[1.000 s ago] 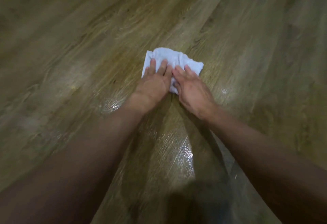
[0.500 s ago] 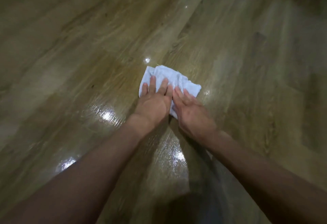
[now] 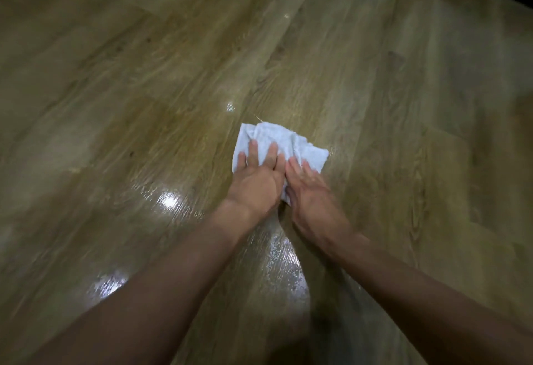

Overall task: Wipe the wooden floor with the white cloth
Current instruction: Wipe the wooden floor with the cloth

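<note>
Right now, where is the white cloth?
In the head view the white cloth lies crumpled on the wooden floor just right of centre, pressed under the left hand and right hand, side by side.

White cloth (image 3: 288,139), left hand (image 3: 256,185) and right hand (image 3: 311,194) slightly nearer the person than before, farther from the small glint (image 3: 230,107).

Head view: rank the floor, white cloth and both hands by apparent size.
1. wooden floor
2. white cloth, partly under the hands, so unsure
3. left hand and right hand, alike
</note>
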Tool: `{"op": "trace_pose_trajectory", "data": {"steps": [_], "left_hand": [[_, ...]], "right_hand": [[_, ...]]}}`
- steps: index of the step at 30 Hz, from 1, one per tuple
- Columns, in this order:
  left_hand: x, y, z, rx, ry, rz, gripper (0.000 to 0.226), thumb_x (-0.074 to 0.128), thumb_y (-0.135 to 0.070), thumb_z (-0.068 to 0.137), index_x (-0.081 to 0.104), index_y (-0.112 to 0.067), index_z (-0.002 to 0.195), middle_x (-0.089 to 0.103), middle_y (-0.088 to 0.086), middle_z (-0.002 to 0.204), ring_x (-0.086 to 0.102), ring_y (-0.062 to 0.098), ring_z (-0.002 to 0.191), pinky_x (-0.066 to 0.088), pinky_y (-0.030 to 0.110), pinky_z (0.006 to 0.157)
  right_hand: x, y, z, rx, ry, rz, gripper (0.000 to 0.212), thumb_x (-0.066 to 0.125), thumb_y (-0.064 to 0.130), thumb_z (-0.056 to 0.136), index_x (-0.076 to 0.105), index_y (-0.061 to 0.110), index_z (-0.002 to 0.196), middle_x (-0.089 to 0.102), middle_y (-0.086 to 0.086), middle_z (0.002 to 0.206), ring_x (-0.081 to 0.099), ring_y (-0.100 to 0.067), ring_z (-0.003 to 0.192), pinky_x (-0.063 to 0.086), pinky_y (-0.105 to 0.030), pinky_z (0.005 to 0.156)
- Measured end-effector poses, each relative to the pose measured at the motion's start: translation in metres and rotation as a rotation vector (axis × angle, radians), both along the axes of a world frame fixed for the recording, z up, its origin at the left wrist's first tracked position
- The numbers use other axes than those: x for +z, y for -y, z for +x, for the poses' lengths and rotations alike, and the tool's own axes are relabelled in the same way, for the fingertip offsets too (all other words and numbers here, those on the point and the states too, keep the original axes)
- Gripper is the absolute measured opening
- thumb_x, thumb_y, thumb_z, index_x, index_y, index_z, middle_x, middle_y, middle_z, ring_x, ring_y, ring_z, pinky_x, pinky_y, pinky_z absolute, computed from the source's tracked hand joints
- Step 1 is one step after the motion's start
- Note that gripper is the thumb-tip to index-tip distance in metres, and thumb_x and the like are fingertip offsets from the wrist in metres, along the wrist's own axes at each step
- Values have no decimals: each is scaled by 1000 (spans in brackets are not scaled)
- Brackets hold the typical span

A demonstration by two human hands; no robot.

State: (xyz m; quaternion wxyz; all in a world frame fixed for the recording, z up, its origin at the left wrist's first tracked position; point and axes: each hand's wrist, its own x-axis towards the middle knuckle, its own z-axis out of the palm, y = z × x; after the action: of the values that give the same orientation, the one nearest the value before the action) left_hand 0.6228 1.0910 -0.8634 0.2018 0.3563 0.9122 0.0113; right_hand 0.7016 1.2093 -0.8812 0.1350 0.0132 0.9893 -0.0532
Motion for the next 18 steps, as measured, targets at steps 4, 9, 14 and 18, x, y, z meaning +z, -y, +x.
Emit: {"op": "trace_pose_trajectory", "data": {"steps": [4, 9, 14, 18], "left_hand": [[-3, -5, 3, -1, -19, -18, 61, 30, -23, 101, -2, -11, 151, -11, 7, 159, -14, 46, 142, 2, 54, 117], [7, -32, -32, 70, 79, 22, 58, 28, -28, 104, 1, -14, 152, -8, 3, 160, -12, 41, 143, 3, 51, 118], [4, -32, -26, 34, 40, 27, 57, 26, -28, 103, 2, -14, 152, -5, 3, 160, -11, 43, 143, 5, 52, 118], [0, -37, 2, -44, 39, 26, 59, 29, -27, 102, 0, -14, 152, -6, 3, 160, -13, 44, 142, 4, 52, 118]], "right_hand": [[-2, -15, -3, 9, -53, -38, 59, 36, 19, 98, 13, 8, 152, 14, -10, 160, 8, -28, 148, 8, -36, 121], [4, -35, -44, -41, -40, -18, 69, 42, 17, 93, 9, 12, 153, 11, -8, 161, 10, -26, 148, 10, -33, 119], [11, -29, -37, -86, -37, -81, 67, 42, 18, 95, 8, 11, 153, 12, -9, 160, 11, -28, 148, 15, -38, 119], [4, -30, 10, -99, -103, -79, 59, 35, 17, 99, 11, 6, 152, 12, -10, 160, 7, -28, 148, 7, -34, 121]]}}
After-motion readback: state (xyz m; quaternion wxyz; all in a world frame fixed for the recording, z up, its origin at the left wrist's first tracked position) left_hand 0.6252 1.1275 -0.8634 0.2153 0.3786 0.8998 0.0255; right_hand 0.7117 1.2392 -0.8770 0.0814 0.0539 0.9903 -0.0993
